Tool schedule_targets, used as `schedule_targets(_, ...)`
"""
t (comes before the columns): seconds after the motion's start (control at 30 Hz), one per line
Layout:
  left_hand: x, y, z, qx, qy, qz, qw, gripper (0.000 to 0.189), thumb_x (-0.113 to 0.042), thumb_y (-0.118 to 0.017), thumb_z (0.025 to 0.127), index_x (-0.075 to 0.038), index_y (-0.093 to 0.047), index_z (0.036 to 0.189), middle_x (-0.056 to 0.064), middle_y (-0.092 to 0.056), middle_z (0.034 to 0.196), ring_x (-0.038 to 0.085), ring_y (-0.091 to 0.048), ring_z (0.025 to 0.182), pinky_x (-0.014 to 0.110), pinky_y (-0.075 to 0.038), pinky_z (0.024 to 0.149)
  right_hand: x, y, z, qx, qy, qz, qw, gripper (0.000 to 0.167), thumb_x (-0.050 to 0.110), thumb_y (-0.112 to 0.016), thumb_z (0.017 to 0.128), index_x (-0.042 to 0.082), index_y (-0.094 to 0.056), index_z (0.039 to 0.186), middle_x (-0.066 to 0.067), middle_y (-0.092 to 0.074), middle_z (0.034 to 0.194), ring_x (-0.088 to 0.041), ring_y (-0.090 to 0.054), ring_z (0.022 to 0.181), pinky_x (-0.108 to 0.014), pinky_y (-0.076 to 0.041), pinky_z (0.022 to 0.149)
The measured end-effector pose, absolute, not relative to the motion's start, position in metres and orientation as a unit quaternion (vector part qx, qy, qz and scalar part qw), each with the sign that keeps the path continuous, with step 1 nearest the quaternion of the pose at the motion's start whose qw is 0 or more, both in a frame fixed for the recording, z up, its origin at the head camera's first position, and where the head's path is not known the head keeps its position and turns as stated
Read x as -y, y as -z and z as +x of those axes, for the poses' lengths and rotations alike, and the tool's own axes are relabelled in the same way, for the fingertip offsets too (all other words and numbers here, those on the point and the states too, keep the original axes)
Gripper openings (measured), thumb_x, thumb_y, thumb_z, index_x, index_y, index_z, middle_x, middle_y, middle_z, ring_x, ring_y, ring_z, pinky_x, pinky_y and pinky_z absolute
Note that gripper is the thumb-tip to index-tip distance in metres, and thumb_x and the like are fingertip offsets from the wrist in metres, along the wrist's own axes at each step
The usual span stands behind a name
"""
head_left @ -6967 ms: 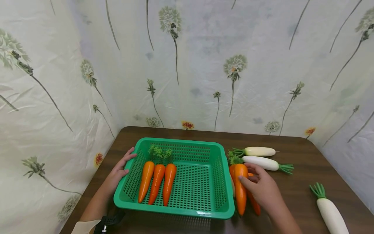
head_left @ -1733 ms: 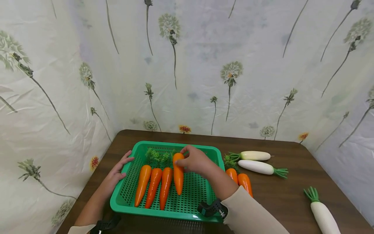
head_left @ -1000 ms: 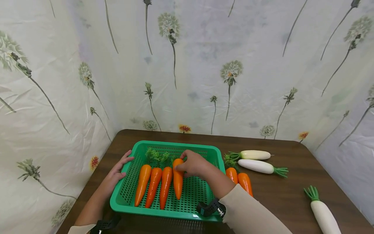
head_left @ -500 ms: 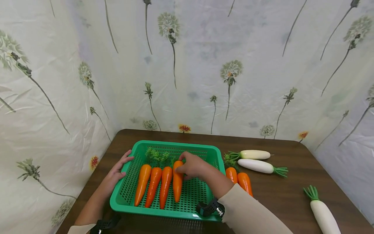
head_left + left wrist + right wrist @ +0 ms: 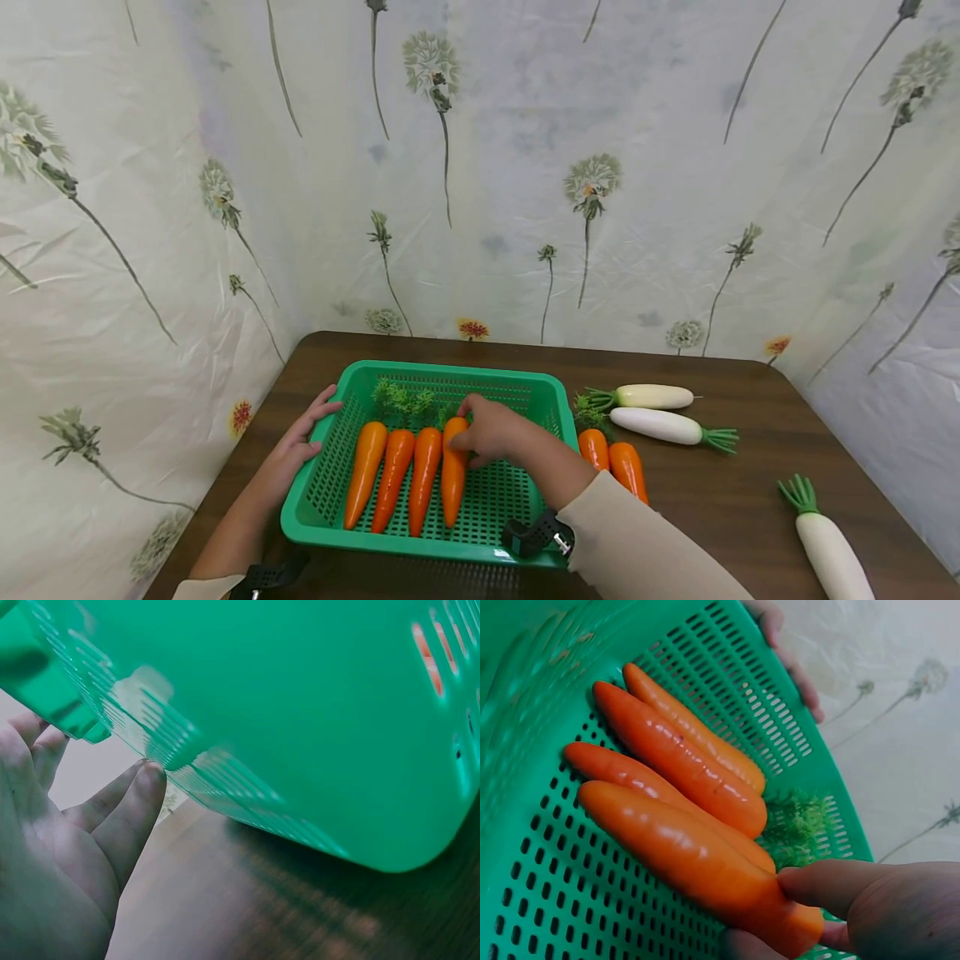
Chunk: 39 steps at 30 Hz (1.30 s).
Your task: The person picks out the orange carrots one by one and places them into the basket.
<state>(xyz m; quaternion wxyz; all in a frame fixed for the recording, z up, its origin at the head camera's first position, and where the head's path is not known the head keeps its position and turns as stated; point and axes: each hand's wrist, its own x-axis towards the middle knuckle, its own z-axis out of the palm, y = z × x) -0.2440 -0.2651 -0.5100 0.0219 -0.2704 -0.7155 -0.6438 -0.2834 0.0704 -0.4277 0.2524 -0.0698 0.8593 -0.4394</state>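
Observation:
A green plastic basket (image 5: 517,552) sits on the table, three orange carrots (image 5: 392,482) lined up in its left part, leafy tops toward the back. My right hand (image 5: 497,429) reaches inside and pinches a fourth-placed carrot (image 5: 453,483) near its thick end, thumb on one side and fingers on the other. In the right wrist view that carrot (image 5: 682,847) lies alongside the others, close against its neighbour. My left hand (image 5: 296,446) rests on the basket's left side; its fairly straight fingers touch the rim and outer wall (image 5: 172,750).
Two more carrots (image 5: 627,471) lie right of the basket, partly behind my right forearm. Two white radishes (image 5: 660,425) lie behind them. Another white radish (image 5: 832,550) is at the table's right. A floral sheet (image 5: 495,167) hangs behind the brown table (image 5: 735,500).
My right hand has carried a carrot from the table at the right into the basket and lowered it beside the row. Lately it shifts slightly leftward and nearer. The left hand keeps its place.

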Motion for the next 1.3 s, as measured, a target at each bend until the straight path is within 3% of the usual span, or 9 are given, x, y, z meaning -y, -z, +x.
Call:
schedule_targets(0.37,0.268,0.510,-0.242,0.715,0.642,-0.275,0.028,0.052,0.008,-0.029,0.099,0.015,-0.034,0.150,0.009,-0.009,0.177,-0.012,-0.018,0.150,0.010,-0.028,0.110,-0.068,0.426,-0.281,-0.854,0.440,-0.080,0.264,0.044,0.005,-0.067,0.098,0.003,-0.046,0.137,-0.021,-0.060,0.118,-0.027,-0.069,0.086,-0.046,-0.062,0.079)
schedule_targets(0.5,0.267,0.510,-0.243,0.713,0.644,-0.277,0.024,0.052,0.008,-0.029,0.100,0.014,-0.033,0.151,0.006,-0.009,0.177,-0.012,-0.017,0.150,0.009,-0.028,0.111,-0.069,0.426,-0.281,-0.859,0.432,-0.079,0.263,0.043,0.005,-0.069,0.097,0.004,-0.047,0.134,-0.021,-0.060,0.119,-0.027,-0.069,0.085,-0.046,-0.062,0.079)
schedule_targets(0.67,0.267,0.511,-0.243,0.711,0.647,-0.276,0.022,0.051,0.007,-0.030,0.100,0.015,-0.033,0.151,0.003,-0.010,0.177,-0.013,-0.018,0.150,0.010,-0.028,0.110,-0.071,0.425,-0.281,-0.862,0.420,-0.081,0.272,0.048,0.008,-0.073,0.095,0.004,-0.049,0.136,-0.022,-0.058,0.127,-0.031,-0.068,0.096,-0.047,-0.063,0.077)
schedule_targets(0.83,0.266,0.509,-0.243,0.710,0.648,-0.274,0.020,0.052,0.007,-0.030,0.100,0.014,-0.034,0.151,0.007,-0.008,0.177,-0.011,-0.018,0.150,0.011,-0.030,0.110,-0.074,0.422,-0.280,-0.873,0.388,-0.088,0.282,0.053,0.016,-0.076,0.095,0.006,-0.050,0.141,-0.020,-0.058,0.131,-0.031,-0.066,0.104,-0.046,-0.062,0.077)
schedule_targets(1.17,0.265,0.509,-0.243,0.707,0.652,-0.274,0.020,0.052,0.007,-0.031,0.099,0.016,-0.032,0.151,0.013,-0.006,0.177,-0.009,-0.018,0.152,0.011,-0.030,0.110,-0.080,0.423,-0.283,-0.879,0.368,-0.089,0.289,0.052,0.020,-0.077,0.094,0.008,-0.054,0.140,-0.019,-0.056,0.137,-0.030,-0.066,0.104,-0.046,-0.062,0.076)
schedule_targets(1.3,0.265,0.510,-0.243,0.709,0.651,-0.271,0.021,0.053,0.006,-0.031,0.100,0.015,-0.032,0.151,0.014,-0.006,0.176,-0.010,-0.018,0.151,0.011,-0.030,0.110,-0.081,0.423,-0.283,-0.880,0.361,-0.098,0.293,0.054,0.020,-0.078,0.094,0.009,-0.053,0.141,-0.017,-0.059,0.132,-0.029,-0.066,0.104,-0.046,-0.062,0.077)
